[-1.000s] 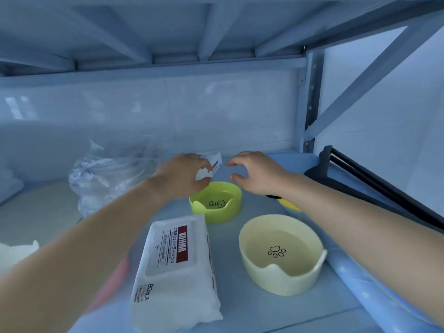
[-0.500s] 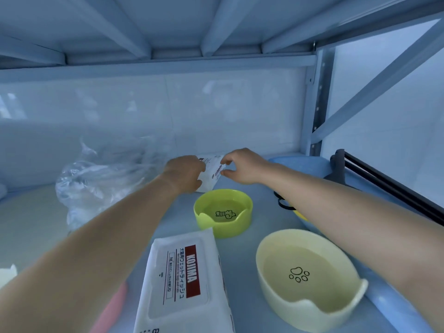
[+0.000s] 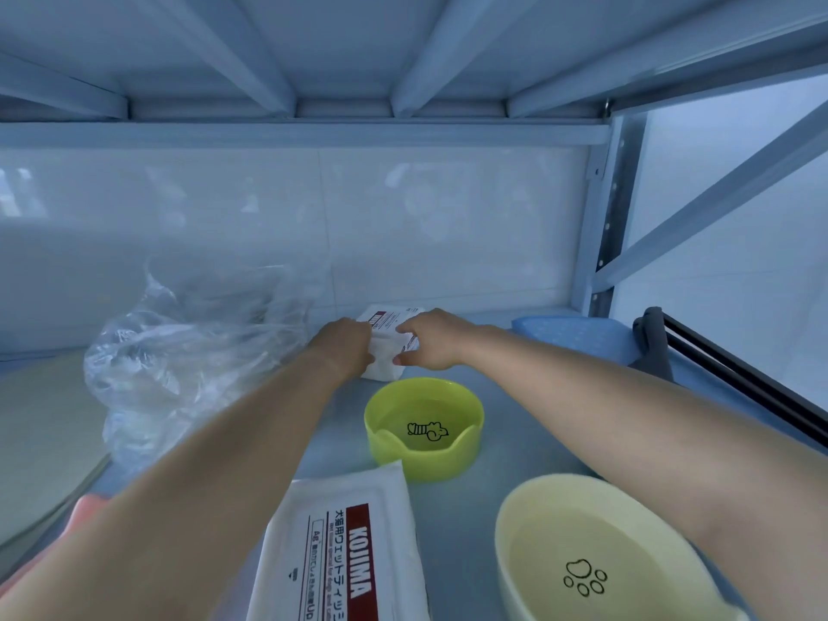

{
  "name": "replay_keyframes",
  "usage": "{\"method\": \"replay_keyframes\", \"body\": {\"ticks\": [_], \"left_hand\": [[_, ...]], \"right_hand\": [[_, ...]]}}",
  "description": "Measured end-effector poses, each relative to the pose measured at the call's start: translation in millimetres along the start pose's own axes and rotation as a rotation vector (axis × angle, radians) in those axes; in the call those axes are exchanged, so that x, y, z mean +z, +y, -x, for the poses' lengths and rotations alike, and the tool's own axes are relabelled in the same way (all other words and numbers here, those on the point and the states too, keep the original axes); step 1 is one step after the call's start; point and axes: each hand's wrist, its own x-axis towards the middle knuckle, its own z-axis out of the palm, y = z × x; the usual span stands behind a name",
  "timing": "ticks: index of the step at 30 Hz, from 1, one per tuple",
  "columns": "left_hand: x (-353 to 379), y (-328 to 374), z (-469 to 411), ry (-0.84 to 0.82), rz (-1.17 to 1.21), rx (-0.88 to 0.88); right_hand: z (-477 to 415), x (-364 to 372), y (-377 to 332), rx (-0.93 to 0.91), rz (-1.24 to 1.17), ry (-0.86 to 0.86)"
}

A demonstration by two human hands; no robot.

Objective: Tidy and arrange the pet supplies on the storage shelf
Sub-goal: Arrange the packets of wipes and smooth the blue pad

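Behind the green bowl [image 3: 448, 463], small white pack [image 3: 384, 358] clamped between left hand [image 3: 346, 347] and right hand [image 3: 437, 338].

A small white soft pack [image 3: 383, 372] — label unreadable — sits mostly hidden behind the left hand [image 3: 346, 347] and right hand [image 3: 437, 340]; large white wipes pack [image 3: 340, 544] cut by bottom edge.

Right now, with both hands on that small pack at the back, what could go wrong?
The left hand and right hand grip the small white pack right behind the green bowl; pulling back low could knock it. The left forearm passes beside the crumpled plastic bag and may snag it.
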Motion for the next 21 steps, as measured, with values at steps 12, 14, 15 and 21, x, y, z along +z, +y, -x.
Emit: {"method": "replay_keyframes", "body": {"ticks": [12, 14, 15, 21], "left_hand": [[2, 0, -8, -0.009, 0.040, -0.011], [4, 2, -7, 0.004, 0.054, 0.066], [6, 4, -6, 0.004, 0.080, 0.106], [14, 16, -4, 0.075, 0.182, 0.344]], "right_hand": [[-8, 3, 5, 0.046, 0.058, -0.049], [-5, -1, 12, 0.067, 0.099, -0.055], [-3, -3, 15, 0.081, 0.115, -0.051], [5, -8, 38, 0.122, 0.230, -0.006]]}}
